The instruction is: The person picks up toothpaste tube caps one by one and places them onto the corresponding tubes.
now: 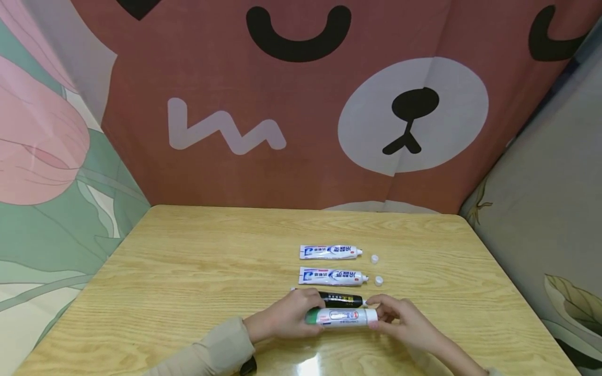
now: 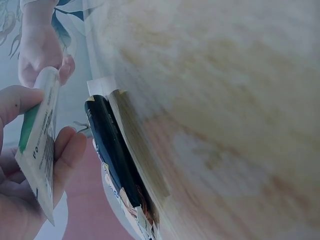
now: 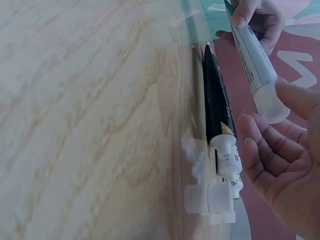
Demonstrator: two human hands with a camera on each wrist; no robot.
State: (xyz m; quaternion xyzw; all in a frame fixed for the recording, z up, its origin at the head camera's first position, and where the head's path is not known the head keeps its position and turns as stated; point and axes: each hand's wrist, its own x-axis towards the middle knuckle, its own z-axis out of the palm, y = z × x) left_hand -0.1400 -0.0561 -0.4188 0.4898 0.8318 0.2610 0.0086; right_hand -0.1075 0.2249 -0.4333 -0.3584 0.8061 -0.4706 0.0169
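Wood-grain table (image 1: 188, 271) lies below. The left hand (image 1: 292, 313) grips the green-and-white tube (image 1: 345, 317) by its green end, raised; at three o'clock the right hand (image 1: 406, 324) has its thumb against the white cap (image 1: 371, 316), though whether it pinches I cannot tell. Squeezing hard could spurt contents if the cap loosens. At twelve o'clock, a stray finger could nudge the black tube (image 1: 345, 300); at one, loose caps (image 1: 379, 281) could roll if brushed.

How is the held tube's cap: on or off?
On: the white cap covers the end of the tube, by the right hand.
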